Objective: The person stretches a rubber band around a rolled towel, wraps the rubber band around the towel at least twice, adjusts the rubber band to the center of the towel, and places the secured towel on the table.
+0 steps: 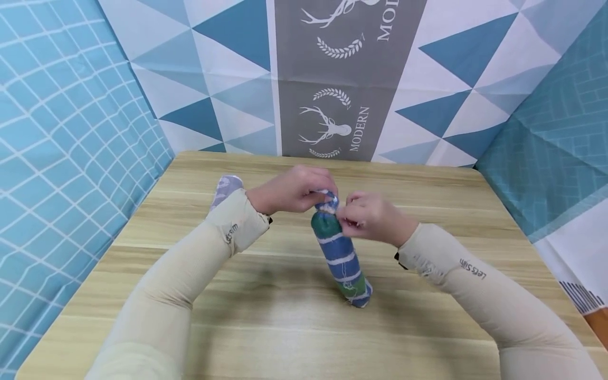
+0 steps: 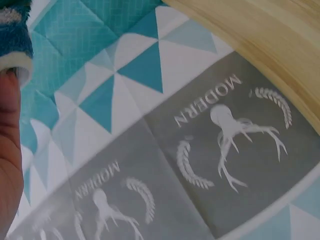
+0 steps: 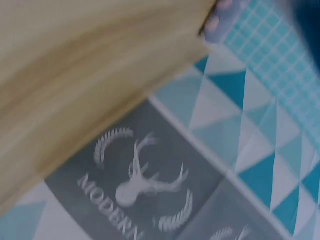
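A stuffed striped sock point(image 1: 339, 258) in blue, green and white stands tilted on the wooden table, loose threads hanging near its lower end. My left hand point(image 1: 304, 190) pinches its gathered top. Below those fingers a thin tan band circles the narrow neck. Close beside the neck is my right hand point(image 1: 370, 216), its fingers curled and blurred; whether they pinch the band cannot be told. In the left wrist view, part of the left hand point(image 2: 9, 150) appears under blue fluffy cloth point(image 2: 17, 42) with a white edge.
A purple patterned cloth piece point(image 1: 226, 190) lies on the table point(image 1: 266, 327) behind my left forearm. Printed cloth point(image 1: 332, 68) with deer and triangles hangs along the far edge. Blue checked cloth point(image 1: 62, 137) borders the left side, and teal cloth point(image 1: 560, 132) the right.
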`<action>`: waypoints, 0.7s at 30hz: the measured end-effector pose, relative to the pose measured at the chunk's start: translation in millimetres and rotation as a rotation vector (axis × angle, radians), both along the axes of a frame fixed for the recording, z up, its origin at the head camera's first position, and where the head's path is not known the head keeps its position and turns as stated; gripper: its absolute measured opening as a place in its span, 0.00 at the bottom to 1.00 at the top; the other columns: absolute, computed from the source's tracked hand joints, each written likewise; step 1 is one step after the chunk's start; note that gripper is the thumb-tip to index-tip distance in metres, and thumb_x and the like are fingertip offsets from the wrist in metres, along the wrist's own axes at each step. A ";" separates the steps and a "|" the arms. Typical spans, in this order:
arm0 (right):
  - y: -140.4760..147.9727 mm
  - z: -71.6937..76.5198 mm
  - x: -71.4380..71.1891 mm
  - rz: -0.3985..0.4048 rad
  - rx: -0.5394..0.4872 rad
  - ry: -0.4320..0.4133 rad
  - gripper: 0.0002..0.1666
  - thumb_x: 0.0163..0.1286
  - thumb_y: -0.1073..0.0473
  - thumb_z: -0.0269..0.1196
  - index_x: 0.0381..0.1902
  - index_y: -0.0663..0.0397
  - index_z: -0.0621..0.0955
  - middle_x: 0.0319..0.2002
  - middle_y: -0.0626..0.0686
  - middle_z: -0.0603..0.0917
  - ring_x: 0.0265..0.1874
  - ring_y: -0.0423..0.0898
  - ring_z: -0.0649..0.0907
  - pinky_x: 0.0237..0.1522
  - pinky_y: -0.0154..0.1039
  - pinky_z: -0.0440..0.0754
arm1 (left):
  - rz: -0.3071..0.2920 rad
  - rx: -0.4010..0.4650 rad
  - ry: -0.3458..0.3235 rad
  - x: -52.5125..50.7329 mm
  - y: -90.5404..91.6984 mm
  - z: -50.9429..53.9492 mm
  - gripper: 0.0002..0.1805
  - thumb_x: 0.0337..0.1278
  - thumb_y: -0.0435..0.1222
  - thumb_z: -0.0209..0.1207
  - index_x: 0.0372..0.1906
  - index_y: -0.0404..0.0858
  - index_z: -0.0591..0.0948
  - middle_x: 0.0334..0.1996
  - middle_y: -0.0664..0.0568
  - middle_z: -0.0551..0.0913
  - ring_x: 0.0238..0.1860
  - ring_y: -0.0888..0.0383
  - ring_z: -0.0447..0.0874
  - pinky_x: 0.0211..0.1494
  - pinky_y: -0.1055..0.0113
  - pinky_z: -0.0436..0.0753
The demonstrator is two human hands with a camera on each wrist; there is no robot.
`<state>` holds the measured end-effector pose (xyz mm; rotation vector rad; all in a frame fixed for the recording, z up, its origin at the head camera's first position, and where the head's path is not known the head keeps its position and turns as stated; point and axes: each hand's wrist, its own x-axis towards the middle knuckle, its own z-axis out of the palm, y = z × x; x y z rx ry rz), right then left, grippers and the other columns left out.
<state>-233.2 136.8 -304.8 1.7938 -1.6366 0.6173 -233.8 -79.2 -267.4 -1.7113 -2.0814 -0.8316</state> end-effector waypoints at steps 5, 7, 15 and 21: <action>0.5 -12.5 8.6 0.007 0.049 -0.065 0.11 0.60 0.68 0.48 0.22 0.61 0.76 0.16 0.48 0.71 0.16 0.41 0.69 0.20 0.30 0.69 | 0.053 -0.026 -0.015 -2.3 -3.8 0.4 0.05 0.53 0.20 0.58 0.33 0.30 0.81 0.29 0.46 0.80 0.31 0.55 0.76 0.36 0.67 0.79; 2.4 -16.3 11.1 -0.001 0.072 -0.070 0.07 0.56 0.70 0.51 0.23 0.61 0.76 0.16 0.47 0.71 0.17 0.41 0.70 0.20 0.30 0.69 | 0.076 -0.030 -0.020 -2.4 -4.6 -1.9 0.05 0.52 0.21 0.58 0.33 0.30 0.81 0.29 0.46 0.81 0.30 0.55 0.77 0.36 0.67 0.79; 5.1 -24.8 8.9 -0.043 -0.051 -0.300 0.06 0.49 0.74 0.53 0.25 0.61 0.75 0.28 0.55 0.79 0.28 0.47 0.78 0.31 0.36 0.79 | 0.190 -0.044 -0.002 2.9 3.4 -5.0 0.04 0.52 0.26 0.59 0.31 0.30 0.83 0.27 0.47 0.82 0.27 0.56 0.78 0.33 0.68 0.78; 5.7 -13.9 9.8 -0.234 -0.048 -0.395 0.08 0.55 0.72 0.62 0.34 0.65 0.77 0.33 0.58 0.80 0.30 0.49 0.77 0.33 0.40 0.78 | 0.312 -0.080 -0.028 10.4 12.6 2.4 0.05 0.51 0.28 0.57 0.27 0.31 0.83 0.22 0.49 0.80 0.23 0.58 0.76 0.29 0.69 0.76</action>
